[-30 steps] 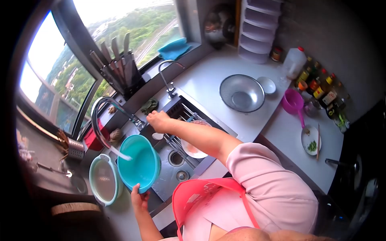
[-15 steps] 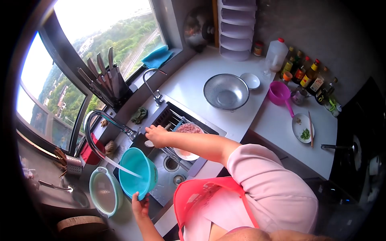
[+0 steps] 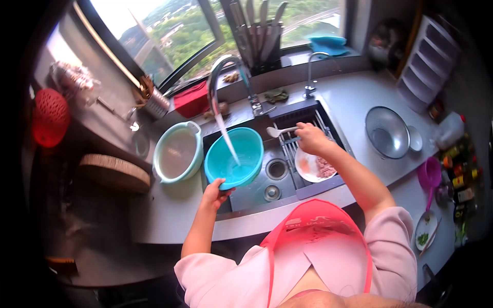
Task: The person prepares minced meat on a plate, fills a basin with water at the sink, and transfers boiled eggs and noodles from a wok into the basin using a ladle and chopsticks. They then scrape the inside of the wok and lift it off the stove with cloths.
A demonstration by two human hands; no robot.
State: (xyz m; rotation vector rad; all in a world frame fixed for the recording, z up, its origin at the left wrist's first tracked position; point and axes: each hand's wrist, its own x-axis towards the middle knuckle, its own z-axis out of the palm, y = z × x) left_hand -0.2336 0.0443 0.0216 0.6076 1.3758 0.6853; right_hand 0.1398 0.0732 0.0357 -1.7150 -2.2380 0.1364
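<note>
Moving off the tap lever, the right hand [image 3: 310,138] is now gripping a white spoon [image 3: 280,131] above the plate [image 3: 308,167]. The left hand [image 3: 215,192] is clasping the bowl [image 3: 233,156] over the sink [image 3: 257,190], water running in; it is looking only partly filled.

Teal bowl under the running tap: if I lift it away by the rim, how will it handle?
The teal bowl is taking water from the faucet, so it probably grows heavier. The left hand grips only its near rim, so it may tilt and slosh. Wet, smooth-looking plastic is likely slippery.
</note>
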